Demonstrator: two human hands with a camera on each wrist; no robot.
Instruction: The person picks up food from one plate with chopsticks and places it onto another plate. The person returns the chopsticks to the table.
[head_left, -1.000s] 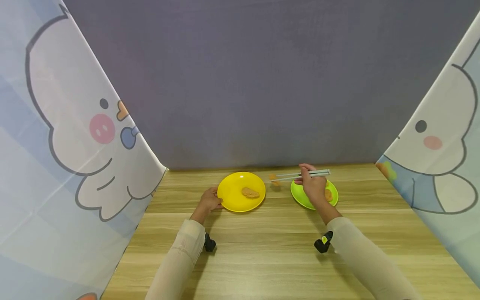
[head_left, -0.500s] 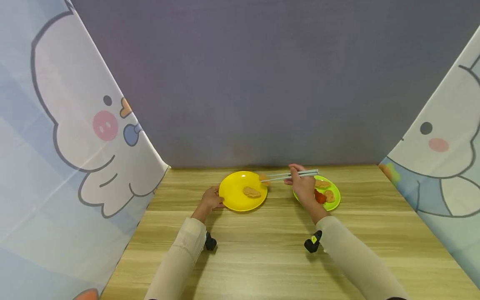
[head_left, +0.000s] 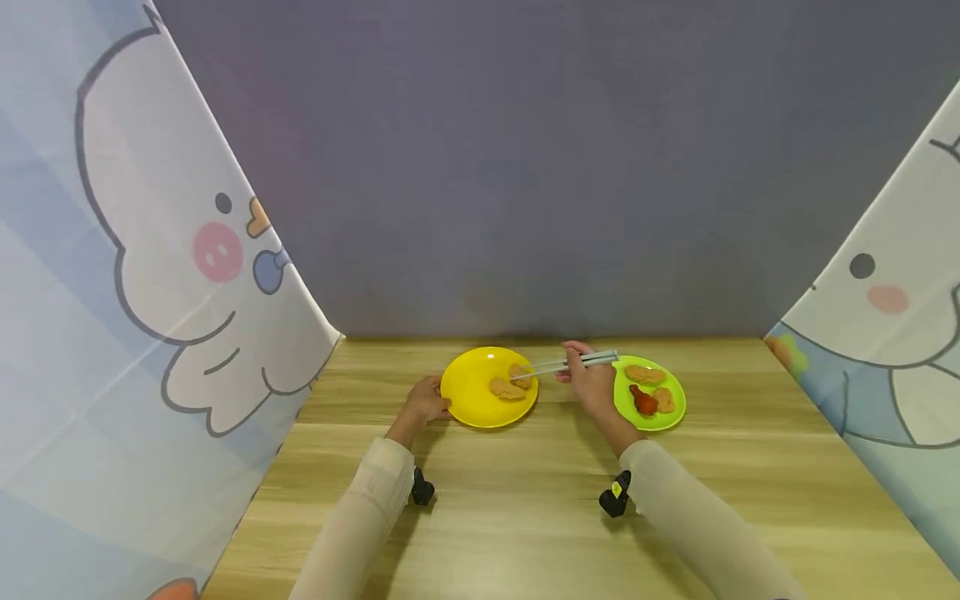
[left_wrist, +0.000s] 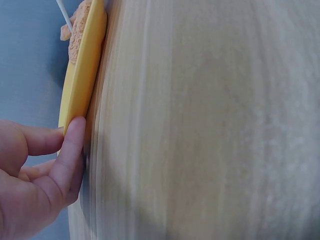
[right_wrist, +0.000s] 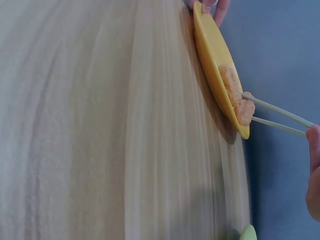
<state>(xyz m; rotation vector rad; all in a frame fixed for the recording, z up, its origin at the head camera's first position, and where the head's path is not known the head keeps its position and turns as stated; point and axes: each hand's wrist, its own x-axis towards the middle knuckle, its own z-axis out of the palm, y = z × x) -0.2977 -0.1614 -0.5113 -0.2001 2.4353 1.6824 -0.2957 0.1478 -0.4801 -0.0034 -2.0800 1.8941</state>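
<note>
My left hand (head_left: 426,400) pinches the left rim of a yellow plate (head_left: 468,387); in the left wrist view the thumb is above and the fingers (left_wrist: 70,150) below. Two fried chicken pieces lie on that plate, a longer one (head_left: 507,389) and a smaller one (head_left: 520,371) touching or nearly touching it. My right hand (head_left: 592,387) holds a pair of pale chopsticks (head_left: 596,359) pointing left. Their tips are at the smaller piece, one on either side of it in the right wrist view (right_wrist: 245,111). Whether they still squeeze it I cannot tell.
To the right, beside my right hand, a green plate (head_left: 656,423) bears a red-brown drumstick (head_left: 642,401) and two fried pieces, one long (head_left: 645,374) and one small (head_left: 664,400). Both plates stand on a wooden table (head_left: 517,500) near the grey back wall (head_left: 480,208).
My right hand has moved left with the chopsticks, carrying the smaller fried piece from between the plates onto the yellow plate. The green plate's food has come into view. My left hand stays at the rim.
</note>
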